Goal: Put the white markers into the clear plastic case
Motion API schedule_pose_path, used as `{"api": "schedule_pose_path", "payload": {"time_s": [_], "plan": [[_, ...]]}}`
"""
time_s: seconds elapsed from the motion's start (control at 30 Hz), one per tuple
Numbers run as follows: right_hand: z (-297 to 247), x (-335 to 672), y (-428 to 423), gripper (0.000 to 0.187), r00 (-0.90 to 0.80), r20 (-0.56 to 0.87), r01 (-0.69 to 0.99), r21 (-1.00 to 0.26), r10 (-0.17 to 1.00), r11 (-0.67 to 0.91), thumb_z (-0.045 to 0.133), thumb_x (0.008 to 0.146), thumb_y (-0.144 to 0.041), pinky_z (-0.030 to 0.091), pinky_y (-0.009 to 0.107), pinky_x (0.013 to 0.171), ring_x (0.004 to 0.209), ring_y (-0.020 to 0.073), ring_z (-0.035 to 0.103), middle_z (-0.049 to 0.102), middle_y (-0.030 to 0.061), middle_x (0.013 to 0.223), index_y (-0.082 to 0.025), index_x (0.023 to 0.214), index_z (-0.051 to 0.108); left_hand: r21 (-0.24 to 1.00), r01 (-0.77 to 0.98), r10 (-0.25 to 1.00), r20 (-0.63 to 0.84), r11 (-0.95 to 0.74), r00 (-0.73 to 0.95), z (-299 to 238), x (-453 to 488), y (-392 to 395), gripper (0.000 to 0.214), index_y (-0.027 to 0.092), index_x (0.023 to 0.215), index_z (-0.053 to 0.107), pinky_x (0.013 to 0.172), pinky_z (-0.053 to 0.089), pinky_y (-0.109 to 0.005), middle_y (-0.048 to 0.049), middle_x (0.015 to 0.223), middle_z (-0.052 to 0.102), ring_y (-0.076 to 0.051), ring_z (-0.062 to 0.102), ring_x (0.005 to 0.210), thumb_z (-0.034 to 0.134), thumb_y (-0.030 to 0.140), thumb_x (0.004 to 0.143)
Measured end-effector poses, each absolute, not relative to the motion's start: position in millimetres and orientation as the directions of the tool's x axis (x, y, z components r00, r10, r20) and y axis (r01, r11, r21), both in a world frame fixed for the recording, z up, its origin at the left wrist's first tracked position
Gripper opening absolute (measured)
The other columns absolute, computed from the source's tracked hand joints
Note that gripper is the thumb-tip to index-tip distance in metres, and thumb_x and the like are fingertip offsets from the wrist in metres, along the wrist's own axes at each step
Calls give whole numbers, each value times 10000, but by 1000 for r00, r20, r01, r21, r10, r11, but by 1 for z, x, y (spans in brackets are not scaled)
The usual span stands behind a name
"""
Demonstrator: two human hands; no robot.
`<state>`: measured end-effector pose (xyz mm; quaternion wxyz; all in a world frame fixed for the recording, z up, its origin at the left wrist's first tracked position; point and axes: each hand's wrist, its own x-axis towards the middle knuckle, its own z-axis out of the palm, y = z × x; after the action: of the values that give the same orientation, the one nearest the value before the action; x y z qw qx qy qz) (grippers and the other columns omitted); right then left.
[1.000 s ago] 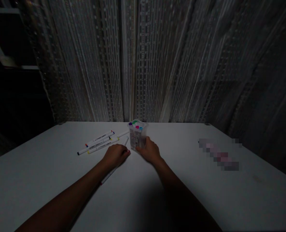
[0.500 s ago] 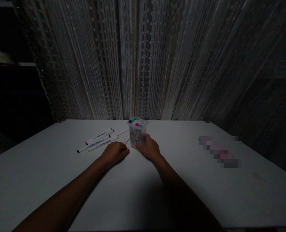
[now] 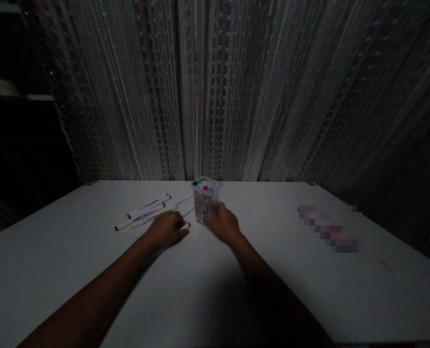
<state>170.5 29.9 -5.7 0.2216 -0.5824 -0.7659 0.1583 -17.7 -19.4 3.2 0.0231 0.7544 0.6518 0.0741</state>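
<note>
A clear plastic marker box [image 3: 214, 200] with a printed label stands upright near the middle of the table. Purple, green, pink and blue marker ends show at its top. My right hand [image 3: 224, 222] is closed around its lower right side. Just left of the box, my left hand [image 3: 167, 228] pinches a white marker with a red end [image 3: 186, 225], low over the tabletop; most of that marker is hidden by the fingers. Several white markers [image 3: 145, 215] with black, yellow, orange and blue ends lie loose beyond my left hand. Another white marker [image 3: 187, 211] lies between that hand and the box.
The white table [image 3: 273, 290] runs back to a hanging string curtain [image 3: 218, 96]. At the right lies a pinkish item [image 3: 327, 229], blurred into blocks so its kind is hidden. The room is dim, with dark furniture at the left.
My left hand has shifted slightly left, and the red end of the marker in its fingers now shows more. My right hand and the box hold their place.
</note>
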Motion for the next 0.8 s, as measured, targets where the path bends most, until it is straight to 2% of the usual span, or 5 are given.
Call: {"api": "schedule_pose_path", "payload": {"time_s": [0.1, 0.33, 0.47, 0.57, 0.8], "plan": [[-6, 171, 30, 492, -230, 183, 810, -508, 956, 292, 596, 712, -489, 426, 292, 695, 936, 258, 613, 640, 129, 1020, -159, 1058, 477, 96, 982, 983, 104, -163, 153, 3, -15, -19, 265, 162, 734, 647, 682, 361, -290, -93, 872, 645, -223, 571, 833, 493, 378, 747], [-8, 171, 32, 470, -235, 202, 791, -529, 951, 308, 601, 701, -464, 443, 319, 677, 893, 275, 621, 647, 127, 1003, -155, 1039, 493, 238, 971, 966, 248, 8, -69, 6, -29, -16, 355, 168, 865, 615, 620, 339, -262, -62, 785, 649, -195, 577, 731, 410, 447, 787], [-9, 171, 32, 492, -245, 206, 778, -541, 947, 319, 602, 702, -466, 452, 345, 698, 916, 292, 612, 638, 142, 1032, -155, 1065, 484, 312, 950, 928, 358, -17, -101, 4, -34, -15, 387, 168, 1020, 583, 609, 334, -251, -38, 750, 640, -170, 567, 681, 401, 419, 789], [-9, 171, 31, 480, -246, 203, 773, -548, 948, 318, 598, 705, -463, 454, 345, 695, 906, 290, 615, 639, 139, 1036, -160, 1060, 484, 380, 923, 905, 411, -56, -114, 1, -34, -15, 421, 158, 1052, 567, 579, 329, -249, -23, 668, 612, -156, 546, 606, 393, 453, 807], [-10, 170, 30, 462, -251, 228, 775, -534, 941, 336, 586, 714, -457, 452, 331, 678, 888, 278, 619, 644, 134, 1015, -151, 1045, 484, 496, 866, 872, 448, -58, -198, 5, -30, -20, 468, 143, 1163, 445, 595, 364, -260, -23, 645, 616, -174, 565, 606, 239, 454, 881]]}}
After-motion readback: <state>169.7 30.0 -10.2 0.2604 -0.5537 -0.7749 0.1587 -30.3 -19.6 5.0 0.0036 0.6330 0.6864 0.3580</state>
